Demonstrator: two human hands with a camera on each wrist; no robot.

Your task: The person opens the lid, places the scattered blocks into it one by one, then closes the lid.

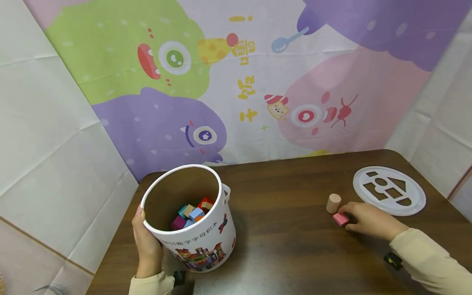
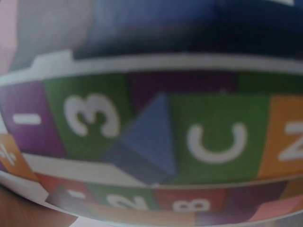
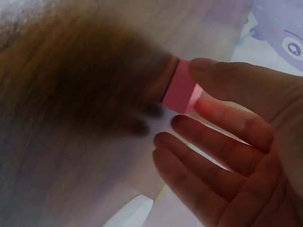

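A white bucket printed with colourful blocks stands on the left of the table. My left hand grips its left side, thumb at the rim and the fingers mostly hidden. Several coloured blocks lie inside at the bottom. The left wrist view is filled by the bucket's printed wall, with letters and numbers. My right hand pinches a small pink block between thumb and index finger, low at the tabletop. Its other fingers are loosely bent. A plain wooden cylinder stands upright just beside the pink block.
A round white lid with shaped cut-outs lies flat at the table's right. The dark brown wooden table meets a cartoon-printed cloth at the back. Pale panels rise on both sides.
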